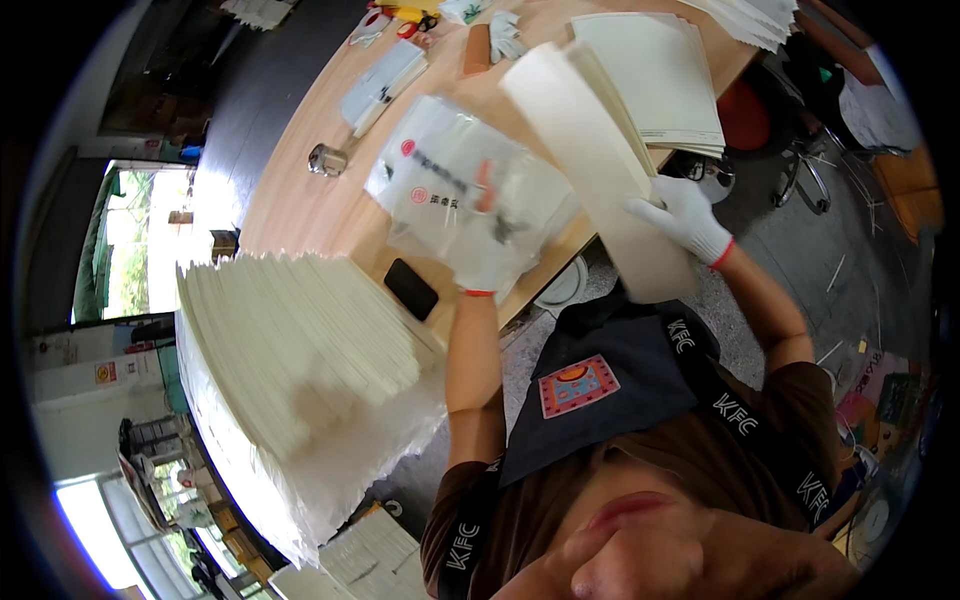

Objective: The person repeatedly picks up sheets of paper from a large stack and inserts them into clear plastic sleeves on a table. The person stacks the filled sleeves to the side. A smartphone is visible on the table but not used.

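My left hand [484, 262], in a white glove with a red cuff, is at the near edge of a clear plastic bag [440, 190] with red and dark print. Its fingers look closed on the bag's edge, partly blurred behind the film. A long orange-red shape shows at the bag's middle; I cannot make out what it is. My right hand [685, 215], gloved the same way, is closed on the edge of a tall bundle of cream paper sheets [590, 150]. The bundle is held tilted at the table's near edge, to the right of the bag.
A large stack of cream sheets [300, 350], partly wrapped in plastic, stands left of my left arm. Beside it lies a black phone [411, 288]. The table [290, 215] also bears a glass jar [327, 160], flat packets [384, 82], loose gloves [507, 38] and another paper pile [655, 75].
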`<state>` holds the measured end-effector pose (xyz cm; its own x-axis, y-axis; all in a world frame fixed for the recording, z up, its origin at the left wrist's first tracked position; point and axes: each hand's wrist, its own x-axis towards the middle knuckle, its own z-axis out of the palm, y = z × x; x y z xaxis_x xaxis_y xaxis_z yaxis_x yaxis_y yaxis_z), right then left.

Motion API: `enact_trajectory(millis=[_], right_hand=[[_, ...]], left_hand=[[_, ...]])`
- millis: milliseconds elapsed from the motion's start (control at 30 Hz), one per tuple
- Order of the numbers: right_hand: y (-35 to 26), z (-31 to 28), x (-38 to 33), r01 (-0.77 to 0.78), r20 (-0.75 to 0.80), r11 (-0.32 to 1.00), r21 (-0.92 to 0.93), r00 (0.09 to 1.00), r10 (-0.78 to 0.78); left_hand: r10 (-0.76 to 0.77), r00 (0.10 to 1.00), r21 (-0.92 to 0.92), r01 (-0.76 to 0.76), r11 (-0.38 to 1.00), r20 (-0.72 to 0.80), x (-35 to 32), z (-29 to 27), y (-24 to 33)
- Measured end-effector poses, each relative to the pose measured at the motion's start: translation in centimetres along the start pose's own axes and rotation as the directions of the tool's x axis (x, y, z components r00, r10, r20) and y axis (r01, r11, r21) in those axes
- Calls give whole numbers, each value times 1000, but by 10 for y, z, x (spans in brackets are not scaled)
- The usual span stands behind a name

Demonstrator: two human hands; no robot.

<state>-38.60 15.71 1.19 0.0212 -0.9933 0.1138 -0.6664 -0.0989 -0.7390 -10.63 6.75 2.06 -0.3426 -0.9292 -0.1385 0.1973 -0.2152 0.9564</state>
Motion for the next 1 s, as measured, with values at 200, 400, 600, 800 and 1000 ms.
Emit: enact_trajectory(millis=[200, 400, 600, 800, 1000], right_hand=[[-56, -20, 19, 543, 209, 700, -463, 835, -510], [-66, 13, 49, 580, 548, 695, -425, 776, -312], [-15, 3, 36, 356, 442, 901, -247, 869, -222], [-44, -1, 32, 464, 299, 862, -206, 868, -396], [-83, 50, 65, 731, 233, 600, -326, 677, -698]], left_hand=[[225, 970, -244, -197, 949, 93, -29, -47, 96], [113, 987, 277, -140, 951, 111, -68, 16, 60], [442, 795, 147, -421, 895, -415, -60, -65, 31], [379, 841, -202, -478, 855, -385, -53, -75, 48], [573, 751, 534, -353, 768, -328, -86, -56, 93]])
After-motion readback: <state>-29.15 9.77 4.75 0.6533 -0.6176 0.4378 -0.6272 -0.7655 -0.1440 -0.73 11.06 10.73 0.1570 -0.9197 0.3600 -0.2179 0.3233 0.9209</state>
